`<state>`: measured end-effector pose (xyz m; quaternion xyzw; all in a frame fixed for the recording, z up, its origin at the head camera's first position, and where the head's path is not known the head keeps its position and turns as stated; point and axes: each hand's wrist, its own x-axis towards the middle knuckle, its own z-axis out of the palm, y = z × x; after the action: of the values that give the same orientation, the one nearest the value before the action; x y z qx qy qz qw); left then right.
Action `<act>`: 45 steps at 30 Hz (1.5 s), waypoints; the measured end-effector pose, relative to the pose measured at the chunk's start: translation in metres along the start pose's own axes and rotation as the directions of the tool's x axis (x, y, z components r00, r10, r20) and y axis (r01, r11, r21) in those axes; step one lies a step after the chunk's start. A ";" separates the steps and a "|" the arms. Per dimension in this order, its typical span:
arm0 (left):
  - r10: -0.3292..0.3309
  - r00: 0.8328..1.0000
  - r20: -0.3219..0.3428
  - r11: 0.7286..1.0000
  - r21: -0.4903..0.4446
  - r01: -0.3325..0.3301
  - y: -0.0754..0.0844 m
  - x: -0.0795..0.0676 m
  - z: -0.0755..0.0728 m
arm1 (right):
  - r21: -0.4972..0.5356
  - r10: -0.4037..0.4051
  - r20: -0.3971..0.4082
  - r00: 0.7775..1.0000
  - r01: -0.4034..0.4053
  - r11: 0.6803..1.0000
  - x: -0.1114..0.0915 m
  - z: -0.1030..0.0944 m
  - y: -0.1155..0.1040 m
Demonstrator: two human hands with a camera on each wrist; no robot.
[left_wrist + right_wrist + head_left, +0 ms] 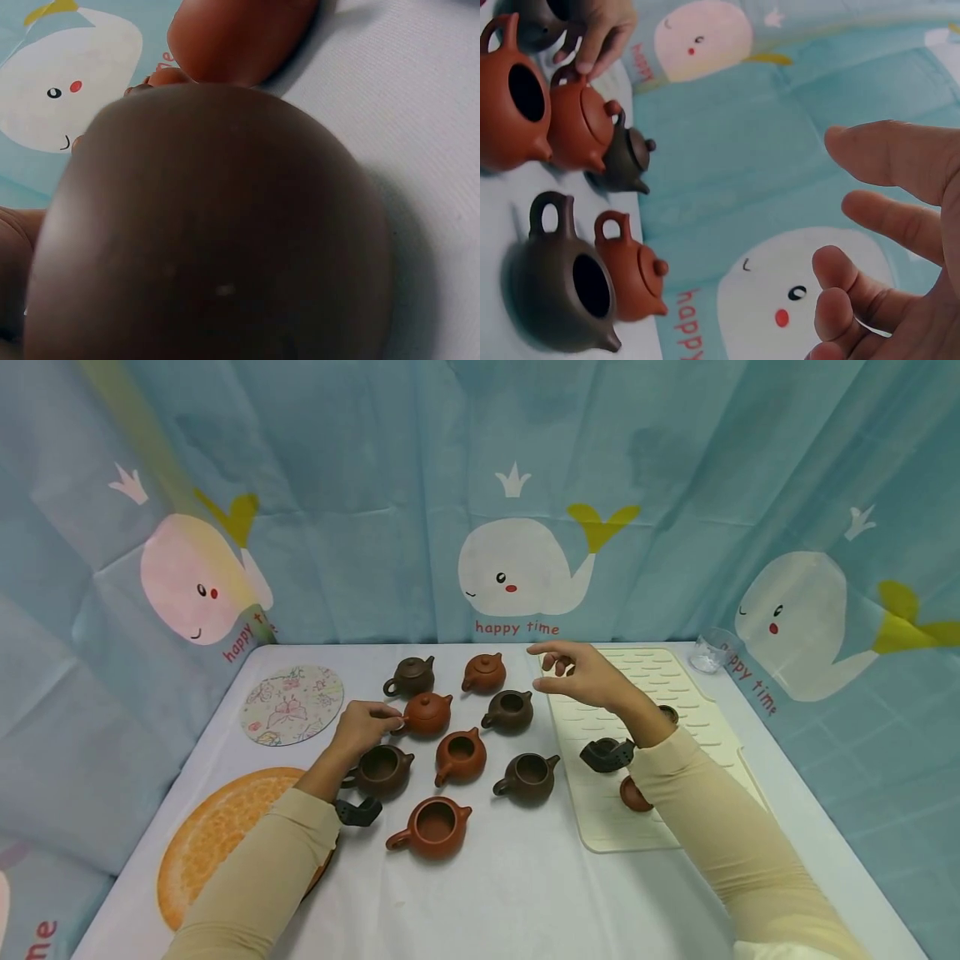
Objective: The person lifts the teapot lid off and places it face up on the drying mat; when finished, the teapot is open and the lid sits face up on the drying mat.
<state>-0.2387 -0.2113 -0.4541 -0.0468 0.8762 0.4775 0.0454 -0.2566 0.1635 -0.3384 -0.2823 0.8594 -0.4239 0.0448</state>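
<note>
My left hand (369, 727) pinches the handle of a lidded red clay teapot (427, 716), which sits among the other teapots on the table. Just below that wrist stands a lidless dark brown teapot (381, 770); its rounded side (210, 240) fills most of the left wrist view. My right hand (577, 672) hovers empty over the far left corner of the cream mat, thumb and fingers apart. Nearest to it are a lidded red teapot (484, 673) and a lidless dark teapot (510, 710).
A lidded dark teapot (411, 677) stands at the back; lidless ones, red (461, 757) and dark (529, 777), stand nearer. On the cream mat (600, 827) lie small round pieces, partly behind the right arm. A glass (708, 652), a patterned disc (292, 706) and an orange round mat (225, 827) flank them.
</note>
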 end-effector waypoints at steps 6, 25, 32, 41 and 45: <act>-0.006 1.000 0.006 1.000 0.009 0.006 0.000 0.000 -0.001 | 0.048 -0.015 0.004 1.000 0.015 0.999 0.011 0.014 -0.002; -0.011 1.000 0.012 1.000 0.005 0.011 0.001 0.000 0.000 | 0.198 0.003 0.024 1.000 -0.008 0.980 0.045 0.067 0.007; -0.019 1.000 0.013 1.000 0.008 0.019 0.001 0.001 0.000 | 0.268 0.047 0.046 0.998 -0.057 0.962 0.057 0.086 0.013; -0.035 0.999 0.016 0.999 0.013 0.035 -0.001 0.001 0.000 | 0.217 0.021 0.056 0.998 -0.033 0.976 0.076 0.109 0.012; -0.040 0.999 0.013 0.999 0.023 0.040 0.000 0.002 0.001 | 0.158 0.056 0.075 0.996 -0.068 0.985 0.083 0.119 0.011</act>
<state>-0.2402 -0.2108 -0.4552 -0.0605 0.8802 0.4667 0.0614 -0.2937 0.0417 -0.4086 -0.2656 0.8289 -0.4797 0.1105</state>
